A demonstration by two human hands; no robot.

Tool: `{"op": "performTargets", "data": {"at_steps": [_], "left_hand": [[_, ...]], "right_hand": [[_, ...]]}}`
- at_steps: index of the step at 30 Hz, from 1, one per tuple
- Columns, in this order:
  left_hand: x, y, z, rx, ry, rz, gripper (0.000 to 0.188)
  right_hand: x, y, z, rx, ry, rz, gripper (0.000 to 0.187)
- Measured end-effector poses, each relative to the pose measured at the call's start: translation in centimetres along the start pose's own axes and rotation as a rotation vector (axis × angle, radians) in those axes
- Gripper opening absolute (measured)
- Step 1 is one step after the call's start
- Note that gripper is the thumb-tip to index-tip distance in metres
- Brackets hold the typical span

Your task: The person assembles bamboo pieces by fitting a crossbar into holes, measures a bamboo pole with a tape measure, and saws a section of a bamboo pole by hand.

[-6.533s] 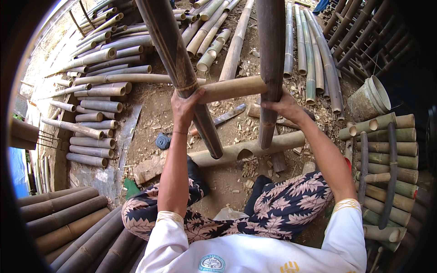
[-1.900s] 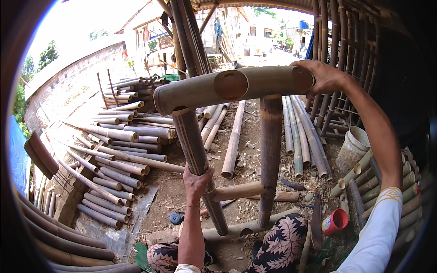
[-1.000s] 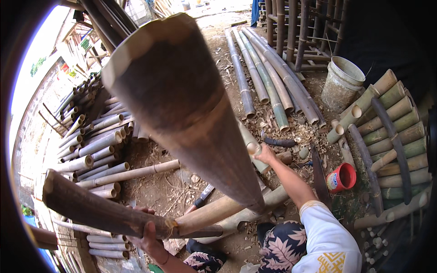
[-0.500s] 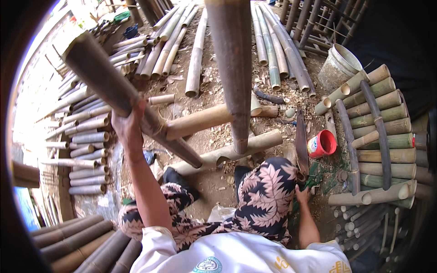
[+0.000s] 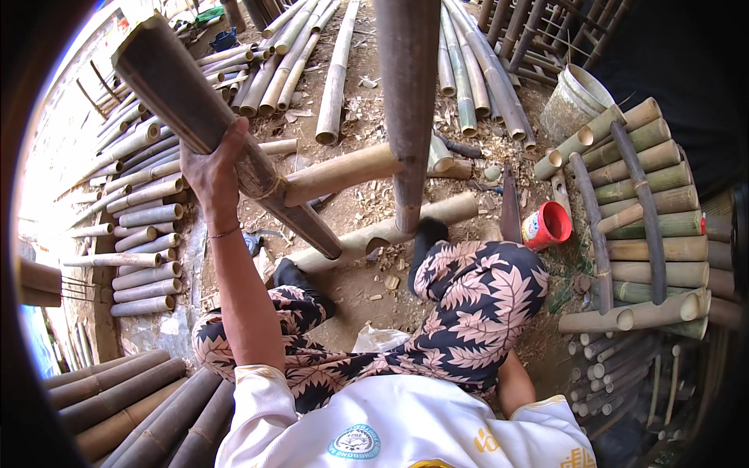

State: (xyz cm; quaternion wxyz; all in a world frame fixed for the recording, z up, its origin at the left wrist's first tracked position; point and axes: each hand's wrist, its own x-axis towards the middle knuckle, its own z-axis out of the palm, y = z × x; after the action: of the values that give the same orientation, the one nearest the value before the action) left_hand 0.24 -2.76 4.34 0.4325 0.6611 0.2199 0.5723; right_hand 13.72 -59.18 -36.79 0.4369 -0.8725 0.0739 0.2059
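My left hand [image 5: 214,168] is wrapped round a dark bamboo pole [image 5: 175,93] that leans to the upper left. A pale bamboo crossbar [image 5: 343,174] joins this pole to a second dark bamboo post [image 5: 406,86], which stands nearly upright. The lower ends of both reach a pale bamboo base piece [image 5: 449,212] on the ground, which has a hole cut in it. My right forearm [image 5: 515,388] goes down beside my right leg, and the leg hides the hand. Beyond that knee a long, dark flat blade [image 5: 509,207] shows, its lower end hidden.
A red bucket [image 5: 548,225] stands right of my knee, with a bamboo frame [image 5: 655,248] farther right. A whitish bucket [image 5: 576,105] is behind. Cut bamboo lengths [image 5: 148,285] are stacked at left, long poles [image 5: 335,93] lie ahead, and shavings litter the soil.
My right hand, seen earlier beside the knee near the blade's lower end, is now hidden behind my leg. My right knee has swung right. My left hand keeps its grip on the pole.
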Motion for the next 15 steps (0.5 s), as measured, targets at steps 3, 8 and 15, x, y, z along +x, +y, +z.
{"op": "performTargets", "data": {"at_steps": [3,8,15], "left_hand": [[0.6,-0.5,-0.4,-0.001,0.020,-0.040,0.048],[-0.1,0.3,0.5,0.073,0.048,0.010,0.040],[-1.1,0.9,0.2,0.016,0.067,0.009,0.054]], "right_hand": [[0.3,-0.9,-1.4,-0.029,0.014,-0.005,0.075],[1.2,-3.2,-6.3,-0.052,0.089,-0.095,0.069],[-0.3,-17.9,-11.4,0.159,0.054,-0.472,0.060]]}}
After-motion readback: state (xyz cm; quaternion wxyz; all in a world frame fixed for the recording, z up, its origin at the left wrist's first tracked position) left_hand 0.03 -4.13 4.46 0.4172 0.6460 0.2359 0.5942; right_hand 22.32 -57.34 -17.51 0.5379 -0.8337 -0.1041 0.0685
